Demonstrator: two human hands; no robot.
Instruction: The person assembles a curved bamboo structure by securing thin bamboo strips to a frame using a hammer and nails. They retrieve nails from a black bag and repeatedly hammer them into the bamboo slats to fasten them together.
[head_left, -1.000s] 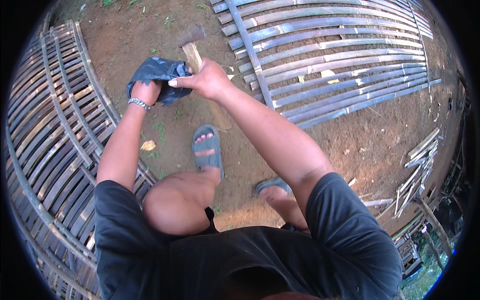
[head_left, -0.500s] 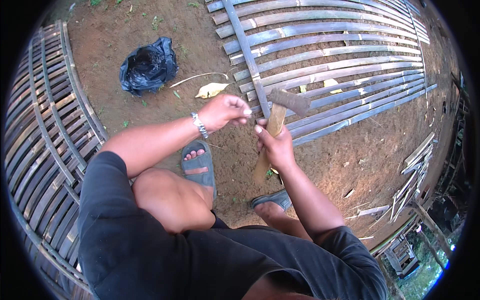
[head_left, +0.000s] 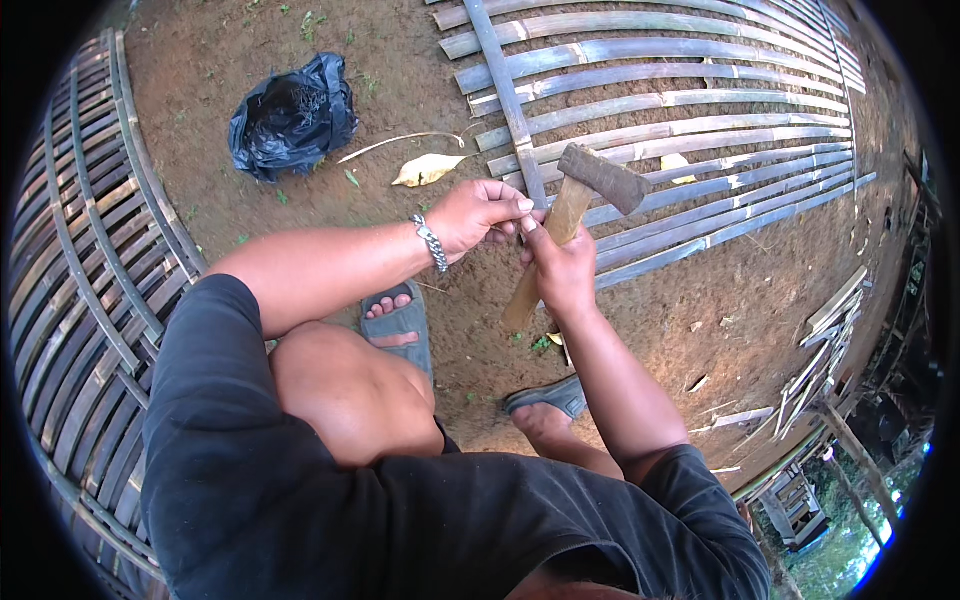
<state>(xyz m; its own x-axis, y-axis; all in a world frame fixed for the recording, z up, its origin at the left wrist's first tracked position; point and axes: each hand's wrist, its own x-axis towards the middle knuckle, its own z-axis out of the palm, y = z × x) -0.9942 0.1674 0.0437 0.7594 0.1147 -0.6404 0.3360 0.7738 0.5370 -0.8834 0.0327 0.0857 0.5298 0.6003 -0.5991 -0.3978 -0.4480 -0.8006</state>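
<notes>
My right hand (head_left: 563,272) is wrapped round the wooden handle of a hatchet (head_left: 606,181), its dark metal head up and pointing to the right. Close beside it, my left hand (head_left: 482,215) has thumb and fingers pinched together, their tips meeting the thumb of my right hand. Whatever lies between those fingertips is too small to make out. Just beyond both hands, the near end of a cross slat (head_left: 499,80) lies over a row of split bamboo slats (head_left: 660,102) on the ground.
An open black plastic bag (head_left: 335,120) with thin dark pieces inside sits on the soil at the far left, near a yellow leaf (head_left: 428,170). A bamboo slat panel (head_left: 125,270) stands along the left side. Bamboo offcuts (head_left: 822,350) lie to the right.
My left hand has moved right and met my right hand at the fingertips. The hatchet has shifted slightly right and up in my right hand's grip.
</notes>
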